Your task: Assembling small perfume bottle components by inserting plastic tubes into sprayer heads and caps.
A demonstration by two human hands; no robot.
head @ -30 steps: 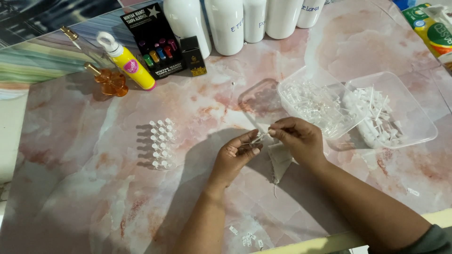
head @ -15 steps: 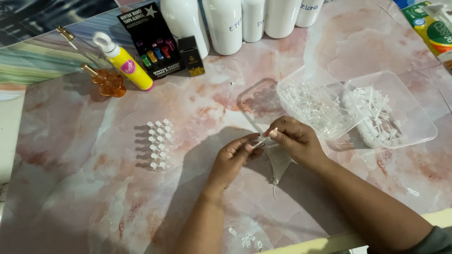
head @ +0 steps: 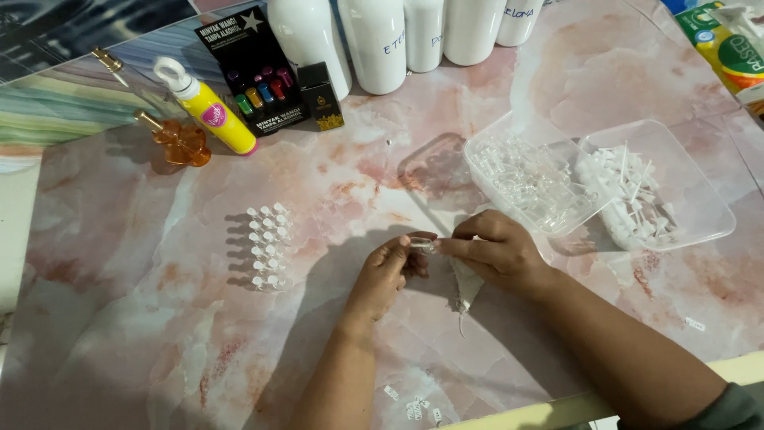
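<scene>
Both forearms are extended from the near table edge over the marble-patterned tabletop [head: 143, 334], bare to the left of them. A small clear vial [head: 423, 244] is pinched between the fingertips of the left hand [head: 386, 275] and the right hand [head: 497, 251], near the clear plastic tray [head: 525, 179] and right of a cluster of standing vials [head: 267, 247].

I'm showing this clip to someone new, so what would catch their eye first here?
Probably the two hands at centre, left hand and right hand, pinching a tiny clear vial between them above the pink marble table. Next, the neat block of small vials standing to their left, and the yellow bottle lying at the back.
</scene>
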